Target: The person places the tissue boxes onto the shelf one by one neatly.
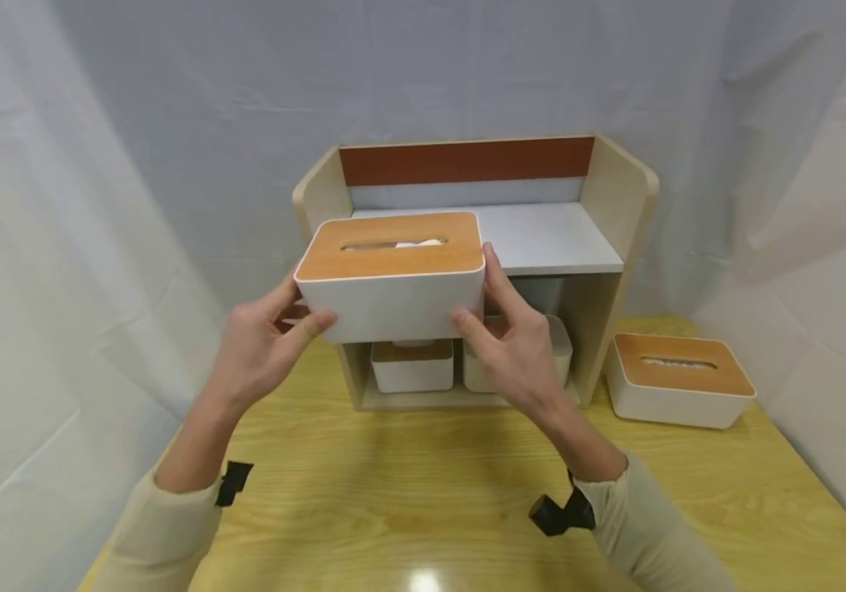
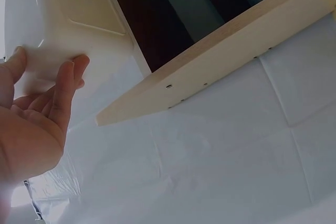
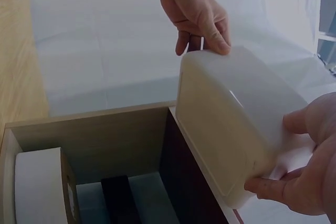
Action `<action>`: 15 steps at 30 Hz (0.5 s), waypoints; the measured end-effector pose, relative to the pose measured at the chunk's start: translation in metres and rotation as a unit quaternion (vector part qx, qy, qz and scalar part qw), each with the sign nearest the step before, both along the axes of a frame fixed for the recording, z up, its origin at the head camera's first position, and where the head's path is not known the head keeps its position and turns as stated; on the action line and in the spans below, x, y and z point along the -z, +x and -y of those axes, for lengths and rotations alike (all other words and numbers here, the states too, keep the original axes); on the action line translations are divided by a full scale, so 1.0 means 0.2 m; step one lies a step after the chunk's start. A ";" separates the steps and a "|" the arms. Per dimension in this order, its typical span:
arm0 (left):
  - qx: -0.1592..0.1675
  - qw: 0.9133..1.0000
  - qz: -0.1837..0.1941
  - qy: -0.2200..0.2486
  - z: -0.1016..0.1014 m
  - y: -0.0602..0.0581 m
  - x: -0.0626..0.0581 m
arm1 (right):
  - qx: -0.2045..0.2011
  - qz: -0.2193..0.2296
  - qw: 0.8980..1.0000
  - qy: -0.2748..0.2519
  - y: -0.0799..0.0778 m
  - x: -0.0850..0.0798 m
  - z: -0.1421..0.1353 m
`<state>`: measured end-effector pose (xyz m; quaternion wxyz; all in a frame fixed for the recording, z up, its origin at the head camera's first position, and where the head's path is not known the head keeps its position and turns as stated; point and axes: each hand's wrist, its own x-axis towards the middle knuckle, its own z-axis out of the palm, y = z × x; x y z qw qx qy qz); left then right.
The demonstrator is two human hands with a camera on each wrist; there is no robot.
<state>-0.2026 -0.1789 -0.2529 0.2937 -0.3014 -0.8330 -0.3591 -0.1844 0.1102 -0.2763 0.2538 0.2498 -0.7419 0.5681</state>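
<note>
A white tissue box [image 1: 393, 308] with a wood-look lid is held up by both hands in front of the small shelf's upper board [image 1: 552, 234]. White tissue shows in the lid's slot. My left hand [image 1: 256, 345] grips the box's left end, thumb on the front face. At the right end my right hand [image 1: 515, 345] grips it the same way. From below, the left wrist view shows the box's pale underside [image 2: 94, 24] beside the shelf's side panel [image 2: 210, 51]. In the right wrist view both hands hold opposite ends of the box.
Another tissue box [image 1: 681, 378] stands on the wooden table [image 1: 408, 485], right of the shelf. Inside the lower compartment are a smaller white box with a wooden top [image 1: 413, 374] and a rounded white container [image 1: 561, 349], partly behind my right hand. White sheeting hangs around.
</note>
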 end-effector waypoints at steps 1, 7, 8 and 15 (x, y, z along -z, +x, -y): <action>0.002 1.000 0.000 0.005 0.00 -0.01 0.00 | 0.002 0.000 1.000 0.002 -0.01 0.00 0.00; 0.012 1.000 -0.006 0.020 -0.02 -0.03 -0.04 | 0.003 -0.001 1.000 -0.003 -0.03 -0.03 -0.01; 0.015 1.000 -0.006 0.018 -0.02 -0.03 -0.04 | 0.003 -0.003 1.000 -0.004 -0.03 -0.04 -0.01; 0.020 1.000 0.000 0.024 -0.04 -0.08 -0.07 | 0.008 -0.006 1.000 -0.002 -0.07 -0.08 -0.03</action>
